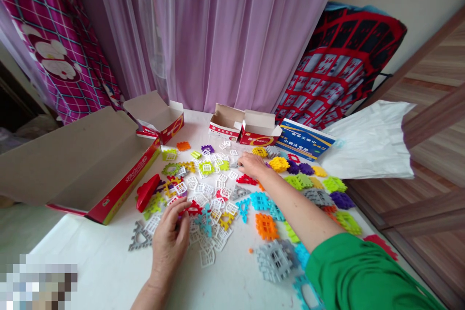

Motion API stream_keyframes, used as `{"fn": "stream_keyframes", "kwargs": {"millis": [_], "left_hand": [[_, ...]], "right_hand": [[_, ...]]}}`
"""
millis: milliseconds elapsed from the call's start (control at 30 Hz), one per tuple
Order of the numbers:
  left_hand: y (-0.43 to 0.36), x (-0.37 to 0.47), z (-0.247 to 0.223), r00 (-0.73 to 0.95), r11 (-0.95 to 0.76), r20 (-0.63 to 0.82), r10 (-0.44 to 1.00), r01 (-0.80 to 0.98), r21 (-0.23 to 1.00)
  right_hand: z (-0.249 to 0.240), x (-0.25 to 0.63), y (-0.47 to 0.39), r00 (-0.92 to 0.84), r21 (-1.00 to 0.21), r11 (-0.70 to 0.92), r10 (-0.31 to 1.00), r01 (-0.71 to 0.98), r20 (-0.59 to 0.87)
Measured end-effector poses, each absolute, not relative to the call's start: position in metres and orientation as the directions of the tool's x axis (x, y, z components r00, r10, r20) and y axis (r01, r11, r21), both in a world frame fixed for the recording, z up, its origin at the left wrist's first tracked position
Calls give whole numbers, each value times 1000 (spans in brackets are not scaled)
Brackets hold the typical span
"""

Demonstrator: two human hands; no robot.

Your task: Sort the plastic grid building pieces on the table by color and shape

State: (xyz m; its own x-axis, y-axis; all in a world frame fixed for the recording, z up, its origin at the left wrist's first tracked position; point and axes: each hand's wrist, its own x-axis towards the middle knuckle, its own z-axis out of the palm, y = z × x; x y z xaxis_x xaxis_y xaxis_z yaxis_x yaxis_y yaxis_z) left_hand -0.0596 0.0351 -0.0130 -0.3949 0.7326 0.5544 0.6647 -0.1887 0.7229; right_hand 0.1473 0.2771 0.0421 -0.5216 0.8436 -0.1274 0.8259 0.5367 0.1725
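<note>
My right hand [253, 164] reaches across the white table to the far side of the pile, its fingers closed at a small grey building piece [235, 165]. My left hand [170, 226] is at the near left of the pile, fingers curled toward the thumb; a bit of dark purple shows between them, too hidden to name. Just beyond its fingertips lies a red interlocking piece [194, 208]. Between my hands spread many white window-shaped pieces [207, 189]. A grey triangular piece [140, 238] rests left of my left wrist.
Open red cardboard boxes [132, 177] stand at the left and back, beside a blue box [305, 140] and a white bag [370, 143]. Assembled yellow [279, 164], orange [266, 226] and grey [275, 260] blocks lie around my right arm. A red boat-shaped piece [147, 193] is at left.
</note>
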Motion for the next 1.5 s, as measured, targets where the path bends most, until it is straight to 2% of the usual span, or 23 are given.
{"fn": "stream_keyframes", "kwargs": {"millis": [233,367,533,767,933,1000,1200,1267,1333,1400,1500], "left_hand": [[35,-59,-9,-410,-165,534,739,659,734],[35,-59,-9,-409,-166,528,744,652,740],[36,-59,-12,-411,-163,520,749,645,746],[35,-60,-13,-425,-158,506,751,628,762],[36,-61,-17,-421,-168,530,736,645,746],[36,-61,-17,-421,-167,534,733,650,741],[37,-62,-14,-388,-176,555,736,682,710],[36,-62,-12,-352,-195,561,749,692,695],[36,-62,-10,-319,-221,566,760,691,688],[36,-62,-7,-333,-223,540,773,655,722],[36,-58,4,-421,-108,339,841,484,868]], "right_hand": [[46,145,269,-559,198,579,816,791,-150],[57,142,266,-524,171,548,835,819,-167],[64,124,266,-560,102,571,820,814,-116],[49,94,271,-570,83,586,806,806,-159],[56,89,273,-517,67,549,817,833,-256],[63,90,269,-526,94,560,814,823,-245],[97,107,252,-507,298,511,856,806,-98],[107,117,245,-493,300,500,864,812,-106],[114,126,234,-499,215,498,865,840,-53],[116,134,214,-519,34,518,853,855,61],[109,138,171,-604,-259,622,782,739,156]]}}
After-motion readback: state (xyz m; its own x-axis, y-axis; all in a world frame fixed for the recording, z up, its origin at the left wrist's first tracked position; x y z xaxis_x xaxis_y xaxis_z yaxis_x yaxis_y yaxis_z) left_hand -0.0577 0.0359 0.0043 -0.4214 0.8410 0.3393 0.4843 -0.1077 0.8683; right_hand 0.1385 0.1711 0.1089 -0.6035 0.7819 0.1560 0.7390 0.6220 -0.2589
